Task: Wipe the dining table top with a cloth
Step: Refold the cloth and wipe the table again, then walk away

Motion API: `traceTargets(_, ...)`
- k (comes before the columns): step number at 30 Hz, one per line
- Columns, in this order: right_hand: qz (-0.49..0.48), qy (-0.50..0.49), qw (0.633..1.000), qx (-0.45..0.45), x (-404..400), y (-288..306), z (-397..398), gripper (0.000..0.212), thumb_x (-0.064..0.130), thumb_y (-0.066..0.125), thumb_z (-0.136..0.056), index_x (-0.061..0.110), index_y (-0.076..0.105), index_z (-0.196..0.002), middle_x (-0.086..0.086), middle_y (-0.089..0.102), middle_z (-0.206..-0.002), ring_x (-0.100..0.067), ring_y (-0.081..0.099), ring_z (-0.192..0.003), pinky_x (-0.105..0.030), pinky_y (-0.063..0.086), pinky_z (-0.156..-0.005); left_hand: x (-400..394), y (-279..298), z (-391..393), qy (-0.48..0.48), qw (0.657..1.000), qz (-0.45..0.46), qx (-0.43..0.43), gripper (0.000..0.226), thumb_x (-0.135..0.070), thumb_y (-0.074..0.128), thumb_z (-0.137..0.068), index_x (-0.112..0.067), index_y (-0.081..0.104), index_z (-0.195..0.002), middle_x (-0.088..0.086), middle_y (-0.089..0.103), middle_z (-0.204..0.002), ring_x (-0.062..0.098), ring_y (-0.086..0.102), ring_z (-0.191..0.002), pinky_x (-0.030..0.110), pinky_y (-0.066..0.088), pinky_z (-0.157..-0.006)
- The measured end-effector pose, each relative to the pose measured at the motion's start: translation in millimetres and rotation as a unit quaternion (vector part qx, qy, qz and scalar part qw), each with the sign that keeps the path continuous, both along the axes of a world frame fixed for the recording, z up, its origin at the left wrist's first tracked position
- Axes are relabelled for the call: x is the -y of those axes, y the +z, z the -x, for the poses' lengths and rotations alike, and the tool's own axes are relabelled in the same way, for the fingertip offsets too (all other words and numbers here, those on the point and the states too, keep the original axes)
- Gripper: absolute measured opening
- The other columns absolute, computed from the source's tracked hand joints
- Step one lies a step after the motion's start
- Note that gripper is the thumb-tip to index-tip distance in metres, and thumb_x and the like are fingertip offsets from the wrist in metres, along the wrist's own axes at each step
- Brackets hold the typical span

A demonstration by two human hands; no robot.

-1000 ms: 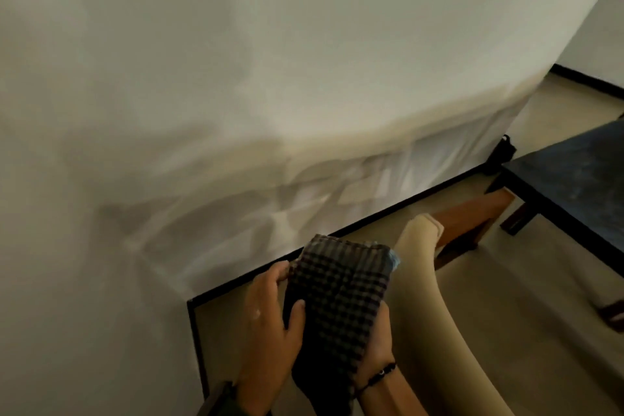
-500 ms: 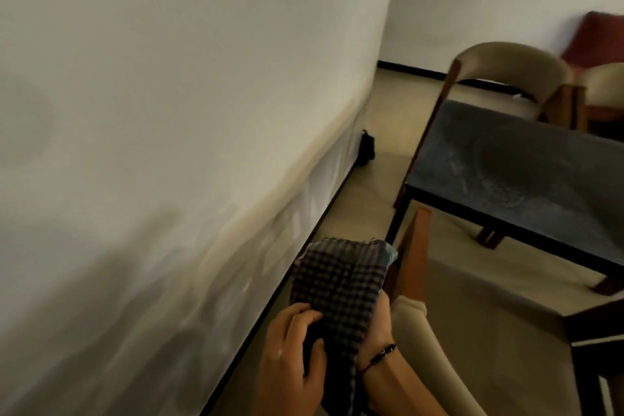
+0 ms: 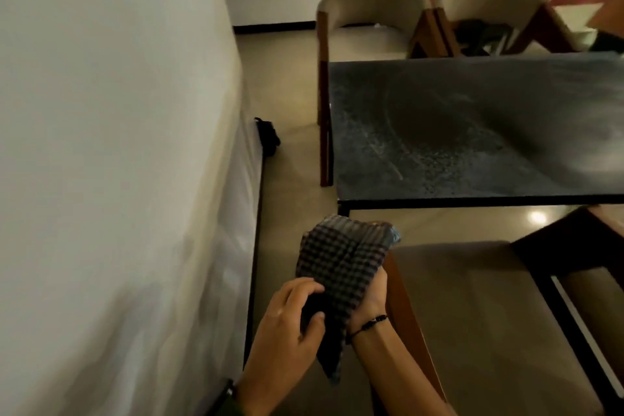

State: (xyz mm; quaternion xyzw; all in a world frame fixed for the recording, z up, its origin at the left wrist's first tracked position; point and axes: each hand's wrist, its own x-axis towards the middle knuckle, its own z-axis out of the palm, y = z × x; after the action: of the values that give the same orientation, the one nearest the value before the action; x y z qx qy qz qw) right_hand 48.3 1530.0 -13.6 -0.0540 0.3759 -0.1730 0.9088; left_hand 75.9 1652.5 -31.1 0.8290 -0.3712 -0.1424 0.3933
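Swung into view, dining table (image 3: 472, 132) lies ahead; both hands' curled fingers (image 3: 304, 290) grip upright cloth (image 3: 341, 263).

Both forearms come up from the bottom edge, close together, and meet low in the centre of the view. The left hand (image 3: 290, 324) shows its back to the camera, wrist straight, fingers (image 3: 305, 285) curled over and thumb tucked beneath, pinching a fold of the checked cloth (image 3: 341, 267). A dark sleeve cuff and a band show at its wrist. The right hand (image 3: 373, 294) lies mostly hidden behind the fabric, only the heel of the palm and the wrist visible; it grips the bundle from the far side. A thin black bracelet (image 3: 368, 324) circles the right wrist, and the bare forearm slants down to the right
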Motion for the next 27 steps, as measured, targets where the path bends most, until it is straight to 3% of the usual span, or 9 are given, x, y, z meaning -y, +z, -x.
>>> traceTargets(5,0.094,-0.119,0.986,-0.072,71,2,-45,0.042,0.033,0.024,-0.102,0.02,0.055,-0.078,-0.002,0.059,-0.077,-0.016,0.057,-0.066,-0.029,0.045,-0.059,66,4,-62,-0.095,0.982,0.012,-0.165,0.029,-0.02,0.055,-0.087,-0.04,0.048,-0.106,-0.026,0.051,-0.113,-0.017,0.043,-0.108,0.001,0.036,-0.089)
traceTargets(8,0.219,-0.192,0.952,-0.095,120,-7,-76,0.039,0.041,0.021,-0.101,0.024,0.056,-0.099,0.001,0.061,-0.094,-0.016,0.058,-0.087,-0.03,0.045,-0.078,109,-1,-105,-0.126,0.946,0.029,-0.297,0.025,-0.015,0.055,-0.088,-0.034,0.053,-0.104,-0.019,0.057,-0.11,-0.012,0.053,-0.1,0.005,0.044,-0.079)
traceTargets(11,0.337,-0.281,0.887,-0.147,164,-35,-125,0.039,0.045,0.026,-0.1,0.027,0.053,-0.12,0.005,0.061,-0.117,-0.009,0.056,-0.109,-0.024,0.044,-0.092,154,-15,-164,-0.127,0.932,0.039,-0.337,0.022,-0.013,0.053,-0.088,-0.03,0.055,-0.103,-0.011,0.058,-0.112,-0.002,0.054,-0.103,0.009,0.046,-0.078)
traceTargets(14,0.538,-0.115,0.745,-0.377,194,-89,-194,0.049,0.053,0.03,-0.091,0.028,0.045,-0.131,-0.006,0.049,-0.137,-0.02,0.042,-0.13,-0.039,0.034,-0.107,208,-32,-238,-0.122,0.936,0.029,-0.328,0.021,-0.01,0.052,-0.088,-0.024,0.056,-0.102,-0.006,0.06,-0.108,0.001,0.056,-0.099,0.012,0.047,-0.078)
traceTargets(17,0.603,0.288,0.446,-0.595,198,-133,-236,0.074,0.062,0.007,-0.088,0.023,-0.005,-0.149,-0.008,-0.013,-0.157,-0.029,-0.015,-0.143,-0.053,-0.014,-0.111,251,-43,-301,-0.151,0.938,-0.011,-0.312,0.021,-0.006,0.053,-0.086,-0.022,0.055,-0.1,0.001,0.062,-0.108,0.008,0.059,-0.099,0.016,0.049,-0.08)
traceTargets(18,0.609,0.322,0.41,-0.598,198,-135,-242,0.079,0.067,-0.005,-0.081,0.026,-0.011,-0.148,-0.006,-0.021,-0.154,-0.028,-0.023,-0.14,-0.051,-0.02,-0.107,264,-48,-319,-0.172,0.941,-0.032,-0.29,0.022,-0.006,0.054,-0.086,-0.022,0.055,-0.101,0.004,0.063,-0.11,0.011,0.059,-0.1,0.02,0.049,-0.084)
traceTargets(20,0.621,0.327,0.392,-0.595,204,-137,-245,0.087,0.074,-0.017,-0.073,0.029,-0.009,-0.147,-0.003,-0.023,-0.151,-0.026,-0.025,-0.138,-0.049,-0.023,-0.106,287,-53,-345,-0.232,0.944,-0.066,-0.226,0.023,-0.007,0.053,-0.086,-0.017,0.057,-0.106,0.006,0.062,-0.113,0.014,0.058,-0.102,0.024,0.048,-0.088)
traceTargets(23,0.623,0.35,0.374,-0.591,207,-140,-240,0.073,0.07,-0.003,-0.084,0.031,-0.005,-0.146,0.0,-0.014,-0.153,-0.026,-0.015,-0.141,-0.048,-0.017,-0.109,325,-54,-358,-0.337,0.928,-0.088,-0.133,0.025,-0.008,0.051,-0.086,-0.008,0.057,-0.11,0.01,0.06,-0.114,0.017,0.055,-0.104,0.019,0.04,-0.087)
traceTargets(27,0.657,0.357,0.372,-0.55,197,-132,-213,0.062,0.057,0.005,-0.096,0.025,0.011,-0.148,0.001,0.019,-0.154,-0.027,0.015,-0.143,-0.048,0.008,-0.111,357,-60,-352,-0.487,0.867,-0.097,-0.044,0.03,-0.013,0.045,-0.086,-0.006,0.055,-0.113,0.013,0.06,-0.117,0.024,0.055,-0.108,0.029,0.042,-0.093)
